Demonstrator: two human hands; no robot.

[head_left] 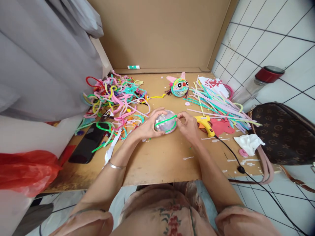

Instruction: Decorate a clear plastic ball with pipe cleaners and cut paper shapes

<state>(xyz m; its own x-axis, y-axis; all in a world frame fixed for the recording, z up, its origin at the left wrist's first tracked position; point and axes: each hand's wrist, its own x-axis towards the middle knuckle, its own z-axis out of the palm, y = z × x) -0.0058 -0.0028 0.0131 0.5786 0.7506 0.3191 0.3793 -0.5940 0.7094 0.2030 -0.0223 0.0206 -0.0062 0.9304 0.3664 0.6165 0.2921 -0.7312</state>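
My left hand is wrapped round the left side of a clear plastic ball, holding it just above the table. A green pipe cleaner runs across the ball's surface and along its right side. At the ball's right edge my right hand pinches the green strip between thumb and fingers. Close to the right hand lies a yellow hot glue gun, its nozzle turned towards the back. Behind the ball sits a decorated ball wound in coloured strips, with pink ears, eyes and a red nose.
A tangled heap of pipe cleaners covers the left, beside a black phone. Straight pipe cleaners, red felt, white tissue and a brown bag lie right. The glue gun's black cord trails over the front edge.
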